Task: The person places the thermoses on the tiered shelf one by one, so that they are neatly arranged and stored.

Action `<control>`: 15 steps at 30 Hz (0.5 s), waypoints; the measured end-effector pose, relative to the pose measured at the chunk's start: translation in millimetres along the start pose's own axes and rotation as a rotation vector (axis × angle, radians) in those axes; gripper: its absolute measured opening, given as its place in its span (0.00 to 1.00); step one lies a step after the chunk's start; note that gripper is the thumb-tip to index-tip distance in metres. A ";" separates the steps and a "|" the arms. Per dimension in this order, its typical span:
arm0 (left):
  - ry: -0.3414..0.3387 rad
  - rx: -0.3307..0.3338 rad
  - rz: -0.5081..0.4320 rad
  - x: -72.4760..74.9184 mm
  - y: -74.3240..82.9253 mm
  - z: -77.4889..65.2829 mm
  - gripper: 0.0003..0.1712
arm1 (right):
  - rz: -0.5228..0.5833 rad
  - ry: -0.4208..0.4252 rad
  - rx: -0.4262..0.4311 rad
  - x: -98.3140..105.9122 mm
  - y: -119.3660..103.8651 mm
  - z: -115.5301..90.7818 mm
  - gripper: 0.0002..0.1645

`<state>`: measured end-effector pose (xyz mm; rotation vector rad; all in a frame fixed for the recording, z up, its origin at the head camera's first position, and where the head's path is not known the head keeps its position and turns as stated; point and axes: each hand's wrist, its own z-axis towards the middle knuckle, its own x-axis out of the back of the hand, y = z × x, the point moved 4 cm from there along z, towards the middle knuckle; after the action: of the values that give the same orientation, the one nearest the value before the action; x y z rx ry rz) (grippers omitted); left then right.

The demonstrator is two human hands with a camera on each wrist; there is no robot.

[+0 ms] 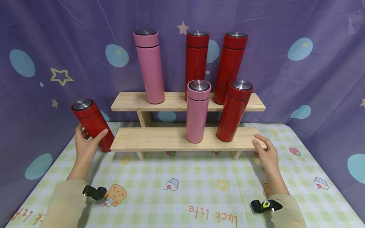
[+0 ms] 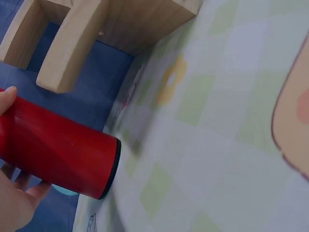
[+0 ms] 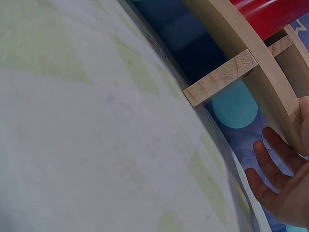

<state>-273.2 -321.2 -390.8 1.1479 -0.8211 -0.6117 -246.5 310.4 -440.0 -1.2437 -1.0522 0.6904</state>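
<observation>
At the left end of the two-tier wooden shelf, my left hand grips a red thermos bottle, thumb on the near side and fingers round the far side. The bottle leans, with its steel-topped lid to the left. In the left wrist view the dark-rimmed base of the red bottle is close over the tablecloth. My right hand holds the right end of the lower board with thumb and forefinger. The right wrist view shows its other fingers spread loosely beside the board's end.
On the lower board stand a pink bottle and a red bottle. The upper board bears a pink bottle and two red ones. A checked cloth covers the table, and a purple curtain hangs behind.
</observation>
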 end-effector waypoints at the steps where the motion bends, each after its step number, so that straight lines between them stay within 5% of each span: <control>1: 0.002 0.008 -0.002 -0.1 0.1 0.0 0.48 | -0.002 -0.002 0.001 0.1 -0.1 0.1 0.33; 15: 0.027 0.036 -0.002 1.8 2.0 -2.8 0.48 | 0.003 0.007 0.003 0.6 1.0 0.4 0.34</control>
<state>-269.8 -320.5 -389.0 1.1872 -0.8103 -0.5842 -246.5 311.3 -440.8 -1.2442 -1.0431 0.6891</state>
